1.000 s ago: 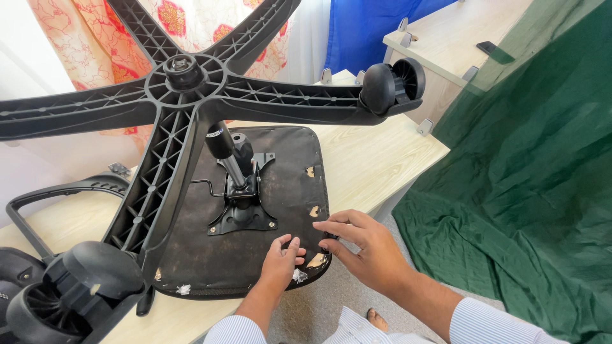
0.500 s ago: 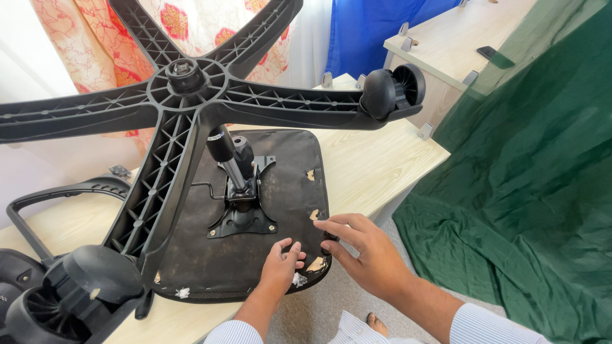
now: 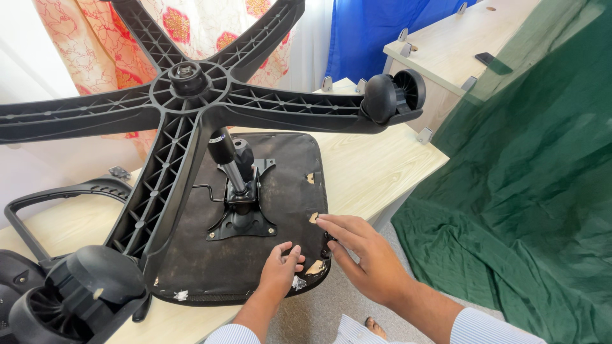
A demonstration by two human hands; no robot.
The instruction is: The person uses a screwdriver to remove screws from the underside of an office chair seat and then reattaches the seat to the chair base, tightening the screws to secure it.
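Both my hands are resting on the underside of an upturned office chair seat, which is lying on a light wood table. My left hand is pressing flat w/ loosely curled fingers near the seat's front edge, holding nothing. My right hand is lying just beside it, fingers stretched out and released, fingertips touching the seat edge near a torn spot. The five-arm wheel base is standing up above the seat on the gas cylinder. Green cloth is hanging at right.
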